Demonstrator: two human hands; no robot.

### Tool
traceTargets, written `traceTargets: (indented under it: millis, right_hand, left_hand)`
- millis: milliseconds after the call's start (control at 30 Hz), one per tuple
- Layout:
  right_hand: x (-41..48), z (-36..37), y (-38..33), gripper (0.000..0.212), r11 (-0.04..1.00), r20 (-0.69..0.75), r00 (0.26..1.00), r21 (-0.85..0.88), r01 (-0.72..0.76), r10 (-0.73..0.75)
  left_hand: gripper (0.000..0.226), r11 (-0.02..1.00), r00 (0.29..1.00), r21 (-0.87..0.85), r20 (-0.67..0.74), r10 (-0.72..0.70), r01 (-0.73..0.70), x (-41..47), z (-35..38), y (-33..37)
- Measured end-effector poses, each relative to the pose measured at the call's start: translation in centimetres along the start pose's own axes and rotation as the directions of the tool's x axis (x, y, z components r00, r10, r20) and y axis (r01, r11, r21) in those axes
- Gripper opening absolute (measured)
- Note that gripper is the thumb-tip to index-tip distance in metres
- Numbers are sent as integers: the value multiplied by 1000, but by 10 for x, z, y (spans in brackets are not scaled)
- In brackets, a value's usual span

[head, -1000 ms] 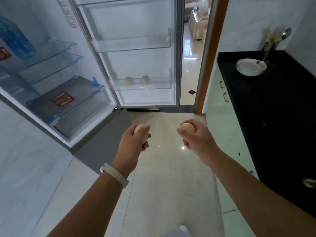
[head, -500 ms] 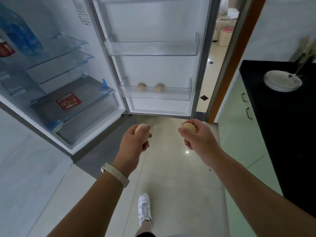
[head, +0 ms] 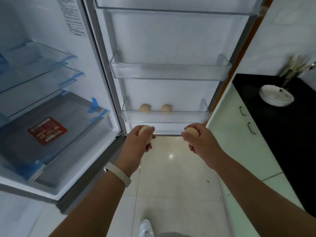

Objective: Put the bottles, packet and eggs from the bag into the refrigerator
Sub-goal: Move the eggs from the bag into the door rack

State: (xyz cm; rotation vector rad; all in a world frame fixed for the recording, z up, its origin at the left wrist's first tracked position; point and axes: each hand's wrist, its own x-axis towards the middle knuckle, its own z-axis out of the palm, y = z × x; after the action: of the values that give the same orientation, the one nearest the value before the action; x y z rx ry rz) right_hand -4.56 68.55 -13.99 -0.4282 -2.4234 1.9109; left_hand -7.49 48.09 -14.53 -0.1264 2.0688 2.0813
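My left hand [head: 136, 147] is shut on a beige egg [head: 145, 135], and my right hand [head: 201, 142] is shut on a second egg [head: 192, 131]. Both hands hover just below and in front of the lowest door bin [head: 165, 116] of the open refrigerator door [head: 171, 40]. Two more eggs [head: 145, 108] [head: 165, 108] rest side by side in that bin, left of its middle. The bin above [head: 169, 72] holds nothing. The bag, bottles and packet are out of sight.
The refrigerator body [head: 51, 117] stands open at left, with glass shelves and a drawer bearing a red sticker [head: 47, 130]. A black counter [head: 282, 125] at right carries stacked white plates [head: 276, 97] and a utensil holder. Pale green cabinets sit below it. My shoe [head: 146, 228] is on the tiled floor.
I have stepped closer to the refrigerator door, which now fills more of the view. Both hands, each still holding an egg, have come nearer the lowest door bin.
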Motion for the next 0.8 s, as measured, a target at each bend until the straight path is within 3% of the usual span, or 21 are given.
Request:
traceTargets:
  millis: [300, 467, 600, 800]
  right_hand:
    - [33, 18, -10, 18, 994, -63, 997, 98, -49, 55]
    - [54, 13, -6, 28, 993, -44, 997, 100, -63, 68]
    - [78, 7, 3, 31, 992, -59, 995, 103, -74, 80]
    - [131, -9, 10, 19, 999, -20, 999, -1, -42, 42]
  left_hand:
    - [20, 998, 994, -51, 99, -41, 46, 56, -12, 15]
    - [35, 984, 983, -134, 157, -93, 114, 81, -4, 13]
    - [26, 970, 975, -159, 160, -157, 183, 101, 5, 11]
    - [38, 994, 985, 23, 133, -108, 106, 138, 22, 23]
